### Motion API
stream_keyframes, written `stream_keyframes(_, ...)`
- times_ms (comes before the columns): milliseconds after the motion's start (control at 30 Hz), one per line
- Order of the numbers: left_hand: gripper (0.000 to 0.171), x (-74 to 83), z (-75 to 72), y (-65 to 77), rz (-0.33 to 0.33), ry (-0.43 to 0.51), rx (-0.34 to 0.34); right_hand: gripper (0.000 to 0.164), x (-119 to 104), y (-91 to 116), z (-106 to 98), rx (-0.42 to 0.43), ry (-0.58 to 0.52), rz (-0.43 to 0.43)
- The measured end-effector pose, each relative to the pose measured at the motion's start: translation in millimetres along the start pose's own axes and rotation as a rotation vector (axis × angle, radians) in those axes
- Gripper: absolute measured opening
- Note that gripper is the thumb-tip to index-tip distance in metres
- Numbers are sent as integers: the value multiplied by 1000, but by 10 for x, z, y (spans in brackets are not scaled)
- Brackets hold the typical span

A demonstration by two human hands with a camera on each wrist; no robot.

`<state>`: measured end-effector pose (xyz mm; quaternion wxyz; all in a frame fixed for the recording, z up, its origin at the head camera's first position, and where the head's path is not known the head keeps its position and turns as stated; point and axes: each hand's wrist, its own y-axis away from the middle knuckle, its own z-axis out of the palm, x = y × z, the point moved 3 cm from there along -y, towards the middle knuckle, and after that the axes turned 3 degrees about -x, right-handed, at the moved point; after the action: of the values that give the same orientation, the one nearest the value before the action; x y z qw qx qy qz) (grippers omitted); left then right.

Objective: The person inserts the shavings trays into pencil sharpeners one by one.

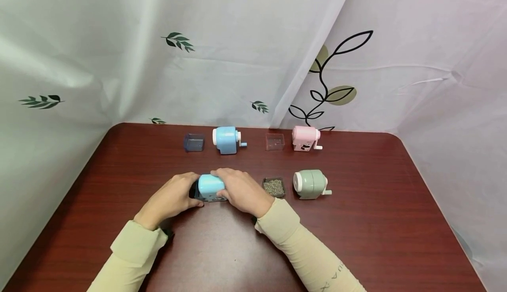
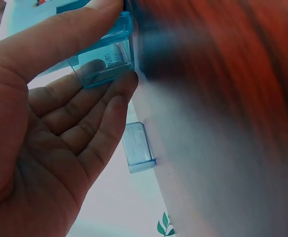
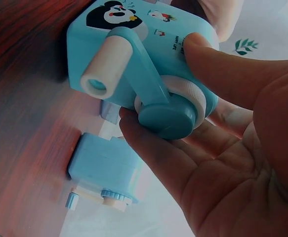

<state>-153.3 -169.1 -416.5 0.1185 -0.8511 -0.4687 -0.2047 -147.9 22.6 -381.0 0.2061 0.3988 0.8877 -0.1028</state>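
Observation:
A light blue crank pencil sharpener (image 1: 210, 185) with panda pictures stands in the middle of the table, between both hands. My right hand (image 1: 242, 190) grips its body from the right, thumb on the printed face and fingers behind; the crank (image 3: 139, 69) sticks out beside the palm in the right wrist view. On the other side, my left hand (image 1: 171, 198) pinches a clear blue shavings drawer (image 2: 104, 64) between thumb and fingertips. The drawer sits right at the sharpener's left end. Grey lettering shows through its clear wall.
Behind the hands stand a blue sharpener (image 1: 227, 140) with a clear blue drawer (image 1: 194, 143), and a pink sharpener (image 1: 304, 138) beside a clear pink drawer (image 1: 275, 142). To the right are a green sharpener (image 1: 310, 184) and a drawer filled with shavings (image 1: 274, 187). White curtain surrounds the table.

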Motion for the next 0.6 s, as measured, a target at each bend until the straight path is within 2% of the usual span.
stream_keyframes(600, 51, 39, 17, -80, -17, 15, -15, 50, 18, 6, -6, 13, 5, -23)
